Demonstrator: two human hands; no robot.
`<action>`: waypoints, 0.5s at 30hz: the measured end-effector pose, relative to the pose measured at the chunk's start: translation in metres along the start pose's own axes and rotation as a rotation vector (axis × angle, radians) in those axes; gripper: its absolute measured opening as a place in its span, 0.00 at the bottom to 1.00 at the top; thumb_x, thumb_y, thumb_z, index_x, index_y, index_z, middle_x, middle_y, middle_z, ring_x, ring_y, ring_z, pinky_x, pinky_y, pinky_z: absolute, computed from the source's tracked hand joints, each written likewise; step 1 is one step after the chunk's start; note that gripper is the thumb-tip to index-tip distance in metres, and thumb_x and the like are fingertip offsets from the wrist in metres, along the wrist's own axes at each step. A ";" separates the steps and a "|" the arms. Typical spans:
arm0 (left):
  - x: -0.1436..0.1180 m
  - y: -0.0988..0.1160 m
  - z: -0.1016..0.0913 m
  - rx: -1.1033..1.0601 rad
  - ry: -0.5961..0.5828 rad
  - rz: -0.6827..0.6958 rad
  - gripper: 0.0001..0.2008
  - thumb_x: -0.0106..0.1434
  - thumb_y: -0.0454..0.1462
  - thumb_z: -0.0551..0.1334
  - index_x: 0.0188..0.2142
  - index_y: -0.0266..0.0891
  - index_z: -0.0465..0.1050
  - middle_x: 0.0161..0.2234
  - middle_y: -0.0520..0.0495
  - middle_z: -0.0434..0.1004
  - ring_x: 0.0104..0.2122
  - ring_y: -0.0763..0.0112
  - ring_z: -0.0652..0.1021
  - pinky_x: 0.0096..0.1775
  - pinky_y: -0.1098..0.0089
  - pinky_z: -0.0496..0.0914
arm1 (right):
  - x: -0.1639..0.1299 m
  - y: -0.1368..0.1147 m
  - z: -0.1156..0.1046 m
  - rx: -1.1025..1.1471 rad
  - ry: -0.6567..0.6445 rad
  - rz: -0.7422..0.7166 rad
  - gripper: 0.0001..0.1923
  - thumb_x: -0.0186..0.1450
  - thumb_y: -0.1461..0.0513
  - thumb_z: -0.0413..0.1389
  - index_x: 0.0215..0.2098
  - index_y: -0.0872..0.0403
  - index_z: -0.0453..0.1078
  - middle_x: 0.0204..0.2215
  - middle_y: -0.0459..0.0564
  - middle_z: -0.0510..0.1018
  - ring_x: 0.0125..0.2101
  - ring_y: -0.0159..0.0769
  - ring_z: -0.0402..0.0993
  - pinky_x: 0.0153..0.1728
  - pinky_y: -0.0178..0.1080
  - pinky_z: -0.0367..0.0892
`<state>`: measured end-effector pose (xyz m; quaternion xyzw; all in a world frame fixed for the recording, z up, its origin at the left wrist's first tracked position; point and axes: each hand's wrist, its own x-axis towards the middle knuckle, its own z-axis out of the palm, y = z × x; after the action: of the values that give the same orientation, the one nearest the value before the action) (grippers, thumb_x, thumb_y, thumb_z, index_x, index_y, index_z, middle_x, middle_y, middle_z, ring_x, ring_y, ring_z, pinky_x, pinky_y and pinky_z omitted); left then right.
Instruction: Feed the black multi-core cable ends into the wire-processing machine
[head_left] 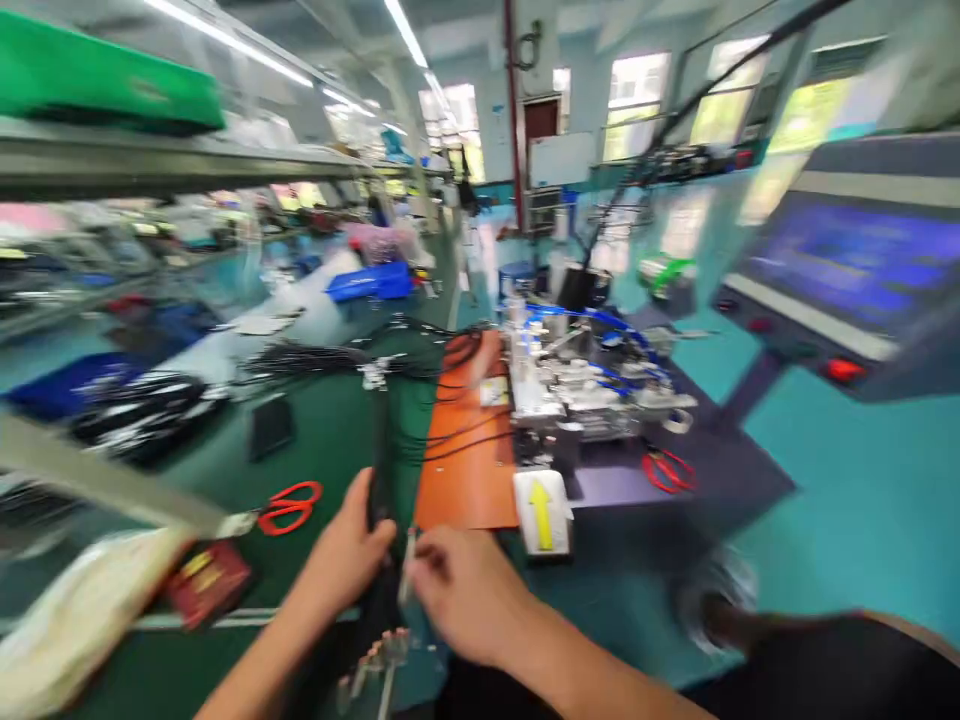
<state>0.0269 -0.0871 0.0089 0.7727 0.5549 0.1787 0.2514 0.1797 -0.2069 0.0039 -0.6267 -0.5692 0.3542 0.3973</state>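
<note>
Gripping now with the left hand [364,545], fingers wrapped and thumb clamped across the front, a black cable bundle [381,430]. Smooth and narrow through the middle, fraying beyond a crumpled white tie [373,374] into loose, wiry strands [300,358]. Running lengthwise away from the body, tie toward the far side, coppery and silvery tips [375,655] toward the lap, slim and set in an uneven row. Held over the green mat [345,450], just left of a flat orange board [465,490]. Across to the right hand [465,590]: fingertips drawn together at a slim, pale piece [409,565] beside the bundle, though too blurred to tell pinching from mere touching. Lying left, loop-handled red scissors [289,508].
</note>
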 end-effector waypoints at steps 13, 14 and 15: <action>-0.012 -0.011 0.014 -0.560 0.128 -0.254 0.33 0.60 0.53 0.62 0.59 0.36 0.67 0.37 0.45 0.77 0.36 0.64 0.78 0.41 0.67 0.73 | 0.144 0.011 0.050 0.142 -0.073 0.248 0.13 0.66 0.57 0.53 0.35 0.58 0.74 0.27 0.56 0.78 0.29 0.40 0.76 0.28 0.36 0.63; -0.012 -0.012 0.014 -0.561 0.117 -0.269 0.34 0.60 0.54 0.61 0.59 0.36 0.67 0.36 0.46 0.76 0.34 0.66 0.77 0.39 0.69 0.72 | 0.147 0.011 0.052 0.175 -0.078 0.274 0.12 0.66 0.58 0.53 0.33 0.58 0.74 0.27 0.54 0.78 0.28 0.37 0.75 0.27 0.35 0.63; -0.011 -0.012 0.015 -0.555 0.113 -0.281 0.34 0.60 0.55 0.61 0.59 0.35 0.67 0.33 0.48 0.74 0.32 0.68 0.75 0.36 0.70 0.71 | 0.149 0.011 0.054 0.210 -0.081 0.295 0.11 0.66 0.58 0.53 0.32 0.58 0.73 0.27 0.53 0.77 0.27 0.34 0.74 0.26 0.33 0.62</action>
<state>0.0226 -0.0976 -0.0099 0.5789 0.5994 0.3297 0.4437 0.1514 -0.0540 -0.0276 -0.6438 -0.4464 0.4910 0.3810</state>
